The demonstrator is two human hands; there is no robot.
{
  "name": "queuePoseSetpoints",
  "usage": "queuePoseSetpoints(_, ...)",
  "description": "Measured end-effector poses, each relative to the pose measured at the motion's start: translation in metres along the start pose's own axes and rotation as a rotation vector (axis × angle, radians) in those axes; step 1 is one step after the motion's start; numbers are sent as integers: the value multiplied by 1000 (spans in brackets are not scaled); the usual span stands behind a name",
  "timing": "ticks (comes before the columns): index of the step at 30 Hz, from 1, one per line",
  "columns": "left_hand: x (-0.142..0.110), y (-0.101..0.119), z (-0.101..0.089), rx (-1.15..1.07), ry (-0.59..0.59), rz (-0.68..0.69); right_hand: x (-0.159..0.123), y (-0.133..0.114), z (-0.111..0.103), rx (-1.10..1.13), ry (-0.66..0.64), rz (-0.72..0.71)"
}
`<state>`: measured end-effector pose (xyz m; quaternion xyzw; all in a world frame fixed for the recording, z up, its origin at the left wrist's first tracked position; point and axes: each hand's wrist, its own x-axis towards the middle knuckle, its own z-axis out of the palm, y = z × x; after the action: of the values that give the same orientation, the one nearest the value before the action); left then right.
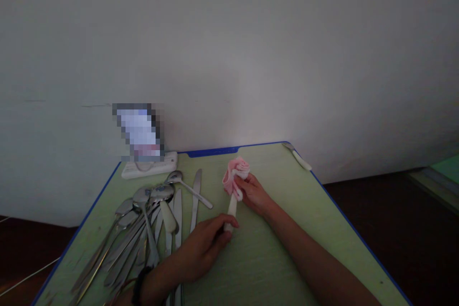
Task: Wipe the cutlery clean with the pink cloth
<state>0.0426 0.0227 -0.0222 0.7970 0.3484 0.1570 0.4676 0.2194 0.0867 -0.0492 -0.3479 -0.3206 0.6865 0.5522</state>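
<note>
Looks like a plain room in a home, going by everyday spoons and knives piled loosely on a green table against a pale wall. Has a pixelated screen by a white block at the table's far left corner. Has dark floor on both sides of the table, with a thin cord to its left.

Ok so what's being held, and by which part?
The left hand holds a white-handled utensil by its near end; the right hand grips, by its right side, a pink cloth bunched over the hidden far end.
</note>
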Motion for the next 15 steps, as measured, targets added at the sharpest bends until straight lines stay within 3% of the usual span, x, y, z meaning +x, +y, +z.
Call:
queuePoseSetpoints(7,-3,4,0,-5,-4,34,1,6,0,-58,100,25)
queuePoseSetpoints(15,1,2,8,-27,73,-11,-5,-7,2,130,-42,202)
